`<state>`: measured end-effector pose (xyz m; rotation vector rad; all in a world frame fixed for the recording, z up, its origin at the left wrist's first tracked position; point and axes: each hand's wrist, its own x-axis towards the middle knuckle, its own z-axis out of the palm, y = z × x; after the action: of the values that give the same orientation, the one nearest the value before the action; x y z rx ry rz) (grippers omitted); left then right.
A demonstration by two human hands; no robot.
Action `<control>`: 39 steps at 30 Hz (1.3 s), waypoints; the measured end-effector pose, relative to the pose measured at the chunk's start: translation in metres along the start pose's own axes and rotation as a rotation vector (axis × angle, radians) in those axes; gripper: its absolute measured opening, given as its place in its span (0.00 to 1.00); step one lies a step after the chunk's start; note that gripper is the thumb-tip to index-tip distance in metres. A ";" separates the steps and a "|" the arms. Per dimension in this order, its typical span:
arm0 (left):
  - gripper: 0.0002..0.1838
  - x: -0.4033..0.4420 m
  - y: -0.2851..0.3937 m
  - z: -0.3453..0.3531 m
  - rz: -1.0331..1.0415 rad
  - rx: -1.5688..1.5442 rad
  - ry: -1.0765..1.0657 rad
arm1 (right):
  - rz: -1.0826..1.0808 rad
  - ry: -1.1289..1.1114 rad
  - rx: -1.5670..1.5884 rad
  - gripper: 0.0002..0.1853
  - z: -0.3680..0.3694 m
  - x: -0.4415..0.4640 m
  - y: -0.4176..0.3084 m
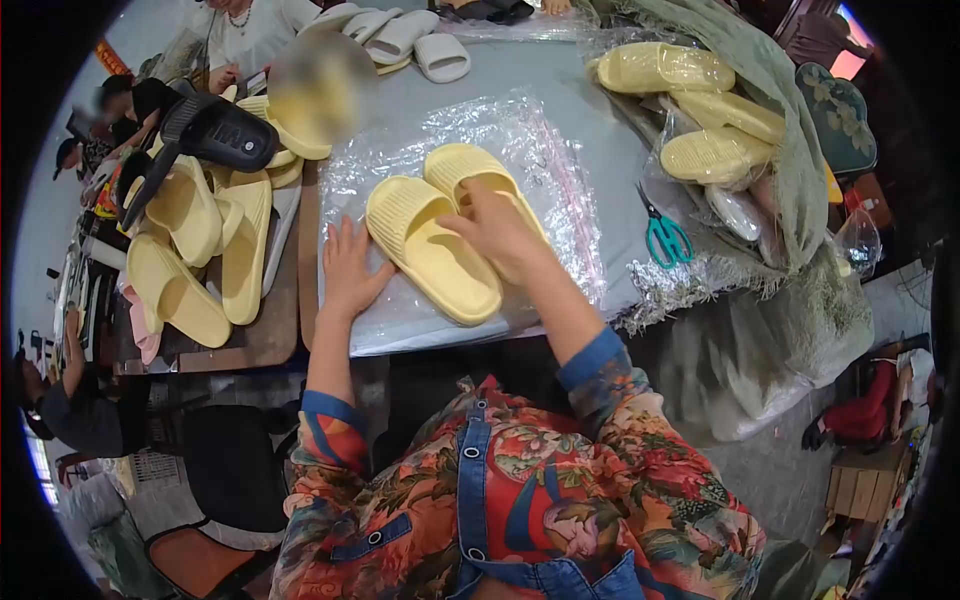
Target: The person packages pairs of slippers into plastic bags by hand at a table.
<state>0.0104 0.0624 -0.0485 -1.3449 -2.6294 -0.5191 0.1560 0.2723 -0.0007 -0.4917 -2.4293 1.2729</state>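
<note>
A pair of pale yellow slippers lies side by side on clear plastic bags (540, 170), with toes pointing away from me. My right hand (500, 232) is at the right slipper (478, 165); its fingers reach in by the strap opening and the thumb extends toward the left slipper's inner edge. The right hand covers much of that slipper's footbed. Beside the left slipper (440, 265), my left hand (350, 270) lies flat on the plastic with spread fingers, holding nothing.
Green-handled scissors (668, 240) lie to the right, near a woven sack (805, 190) with bagged yellow slippers (715, 155). Yellow slippers (185, 290) and a black slipper (220, 130) pile up at left. White slippers (400, 38) lie at the back. Other people are nearby.
</note>
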 end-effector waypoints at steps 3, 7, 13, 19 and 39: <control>0.35 -0.003 -0.017 -0.003 -0.001 -0.258 0.054 | 0.008 0.126 0.143 0.26 -0.032 -0.030 0.008; 0.20 -0.012 0.006 -0.021 -0.069 -0.395 0.259 | 0.061 0.354 0.195 0.15 -0.071 -0.075 0.046; 0.08 -0.011 0.098 -0.030 0.298 -0.477 0.413 | -0.011 0.385 -0.057 0.06 -0.069 -0.102 0.033; 0.08 0.010 0.151 -0.012 0.523 -0.419 0.231 | -0.391 0.351 -0.445 0.04 -0.052 -0.073 0.031; 0.06 0.004 0.151 0.012 0.442 -0.421 0.109 | -0.454 -0.054 -0.585 0.07 -0.055 -0.039 0.057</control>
<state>0.1302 0.1516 -0.0222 -1.8826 -2.1073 -1.0714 0.2234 0.3241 -0.0243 -0.0281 -2.7271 0.3909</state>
